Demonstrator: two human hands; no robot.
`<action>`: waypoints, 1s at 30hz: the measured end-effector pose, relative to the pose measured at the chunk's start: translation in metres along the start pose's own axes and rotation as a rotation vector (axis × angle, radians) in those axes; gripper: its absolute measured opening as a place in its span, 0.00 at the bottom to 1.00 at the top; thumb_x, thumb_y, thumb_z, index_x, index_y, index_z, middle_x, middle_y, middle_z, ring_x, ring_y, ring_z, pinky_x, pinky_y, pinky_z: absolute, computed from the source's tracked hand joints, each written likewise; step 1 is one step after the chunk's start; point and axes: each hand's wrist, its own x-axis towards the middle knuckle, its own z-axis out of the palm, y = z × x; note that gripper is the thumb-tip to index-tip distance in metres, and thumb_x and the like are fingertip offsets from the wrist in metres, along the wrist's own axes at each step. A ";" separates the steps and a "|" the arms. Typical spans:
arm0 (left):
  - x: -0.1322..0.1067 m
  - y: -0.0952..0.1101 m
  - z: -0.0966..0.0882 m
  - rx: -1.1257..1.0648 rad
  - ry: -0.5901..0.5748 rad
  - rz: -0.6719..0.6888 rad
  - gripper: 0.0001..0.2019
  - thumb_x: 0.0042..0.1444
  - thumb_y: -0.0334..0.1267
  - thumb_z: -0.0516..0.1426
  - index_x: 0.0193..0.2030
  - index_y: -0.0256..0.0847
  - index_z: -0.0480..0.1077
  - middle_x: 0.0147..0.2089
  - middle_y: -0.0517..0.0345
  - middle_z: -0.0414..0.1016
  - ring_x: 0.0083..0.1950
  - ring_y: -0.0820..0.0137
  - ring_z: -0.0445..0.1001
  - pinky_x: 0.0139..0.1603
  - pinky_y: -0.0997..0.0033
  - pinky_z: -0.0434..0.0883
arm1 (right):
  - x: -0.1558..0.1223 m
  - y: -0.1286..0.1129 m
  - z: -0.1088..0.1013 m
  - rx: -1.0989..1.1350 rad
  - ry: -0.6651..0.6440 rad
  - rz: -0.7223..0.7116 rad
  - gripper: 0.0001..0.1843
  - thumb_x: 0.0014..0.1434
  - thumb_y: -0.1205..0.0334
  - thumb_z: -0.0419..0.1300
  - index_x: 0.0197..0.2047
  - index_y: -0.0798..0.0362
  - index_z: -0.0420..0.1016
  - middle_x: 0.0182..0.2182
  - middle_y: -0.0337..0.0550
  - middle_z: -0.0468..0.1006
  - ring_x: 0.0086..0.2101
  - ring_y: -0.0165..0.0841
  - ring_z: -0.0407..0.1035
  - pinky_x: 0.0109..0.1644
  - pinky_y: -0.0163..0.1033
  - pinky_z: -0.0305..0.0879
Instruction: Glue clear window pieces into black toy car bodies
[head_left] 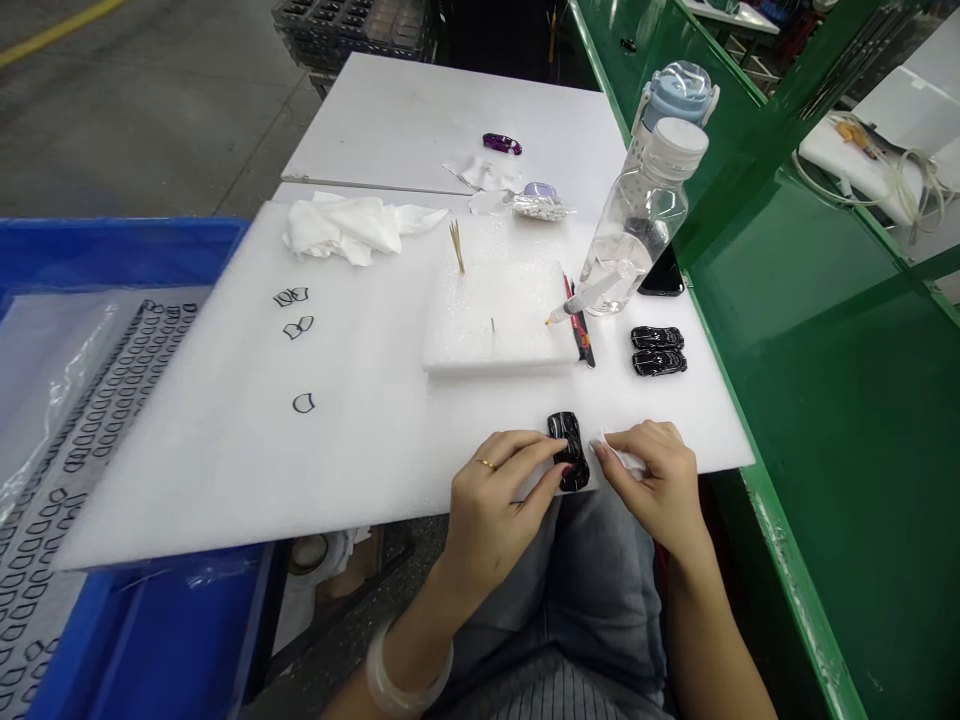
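Note:
My left hand (499,495) has its thumb and fingers closed on the side of a black toy car body (567,450), which rests at the near edge of the white foam sheet (375,420). To the right of that car, my right hand (656,470) pinches a crumpled white tissue (628,462), apart from the car. Two more black toy car bodies (658,350) lie side by side farther right. Beyond my hands sits a white foam block (502,315), with several toothpicks (457,247) stuck in it and a syringe (589,298) lying across its right side.
Small black-outlined pieces (303,403) lie at left. Crumpled tissues (352,228), a purple car body (502,144), a clear bottle (637,220) and a phone (663,274) stand or lie farther back. A blue bin (150,250) borders the left; a green partition (832,400) borders the right.

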 end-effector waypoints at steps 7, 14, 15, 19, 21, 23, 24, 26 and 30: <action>-0.001 -0.002 0.000 0.037 -0.030 -0.038 0.12 0.57 0.30 0.61 0.48 0.40 0.75 0.49 0.53 0.78 0.48 0.68 0.77 0.51 0.68 0.76 | 0.001 -0.002 -0.001 -0.006 -0.023 0.017 0.05 0.63 0.63 0.61 0.34 0.52 0.74 0.24 0.36 0.74 0.28 0.30 0.64 0.38 0.41 0.54; 0.002 0.000 0.000 0.043 -0.046 -0.041 0.11 0.57 0.31 0.61 0.48 0.41 0.75 0.49 0.53 0.78 0.49 0.67 0.77 0.51 0.66 0.76 | 0.002 -0.002 -0.002 -0.012 -0.040 0.027 0.06 0.63 0.63 0.60 0.33 0.52 0.74 0.24 0.36 0.73 0.28 0.31 0.64 0.37 0.41 0.53; 0.002 0.000 0.000 0.043 -0.047 -0.044 0.12 0.57 0.31 0.61 0.48 0.41 0.75 0.49 0.53 0.78 0.49 0.67 0.77 0.51 0.66 0.76 | 0.002 -0.003 -0.002 -0.010 -0.050 0.029 0.06 0.63 0.62 0.60 0.33 0.52 0.74 0.24 0.36 0.73 0.28 0.31 0.64 0.38 0.41 0.53; 0.001 0.000 -0.001 0.042 -0.049 -0.047 0.12 0.57 0.31 0.60 0.48 0.41 0.74 0.50 0.54 0.78 0.49 0.67 0.77 0.52 0.65 0.76 | 0.002 -0.004 -0.003 -0.006 -0.096 0.032 0.04 0.61 0.60 0.63 0.35 0.51 0.74 0.25 0.36 0.73 0.29 0.31 0.65 0.40 0.42 0.53; 0.001 -0.001 0.000 0.039 -0.050 -0.048 0.12 0.57 0.31 0.60 0.48 0.41 0.74 0.50 0.54 0.78 0.49 0.67 0.77 0.52 0.65 0.76 | 0.003 -0.004 -0.004 -0.012 -0.102 0.034 0.05 0.60 0.60 0.63 0.35 0.51 0.74 0.26 0.36 0.74 0.30 0.32 0.66 0.41 0.43 0.53; 0.001 -0.001 0.000 0.037 -0.057 -0.060 0.12 0.57 0.30 0.60 0.48 0.42 0.74 0.50 0.54 0.78 0.49 0.66 0.77 0.52 0.64 0.76 | 0.003 -0.004 -0.004 -0.015 -0.100 0.037 0.05 0.60 0.59 0.64 0.35 0.51 0.74 0.26 0.36 0.74 0.29 0.32 0.66 0.41 0.43 0.52; 0.001 -0.001 0.000 0.034 -0.064 -0.070 0.12 0.57 0.30 0.60 0.48 0.42 0.74 0.50 0.54 0.78 0.49 0.66 0.77 0.52 0.64 0.76 | 0.004 -0.004 -0.003 -0.015 -0.100 0.037 0.05 0.59 0.59 0.64 0.35 0.51 0.74 0.25 0.36 0.74 0.29 0.32 0.66 0.41 0.43 0.52; 0.002 0.000 -0.001 0.026 -0.082 -0.096 0.12 0.56 0.30 0.60 0.48 0.43 0.74 0.50 0.54 0.77 0.49 0.66 0.77 0.52 0.63 0.76 | 0.004 -0.005 -0.003 -0.016 -0.100 0.043 0.05 0.59 0.59 0.64 0.35 0.51 0.74 0.26 0.35 0.75 0.30 0.32 0.67 0.41 0.42 0.52; 0.005 0.002 -0.001 0.005 -0.108 -0.139 0.13 0.56 0.30 0.60 0.48 0.43 0.74 0.50 0.54 0.77 0.49 0.65 0.77 0.51 0.61 0.76 | 0.005 -0.007 0.000 -0.025 -0.109 0.085 0.05 0.57 0.60 0.64 0.34 0.50 0.73 0.27 0.35 0.76 0.31 0.32 0.67 0.42 0.43 0.52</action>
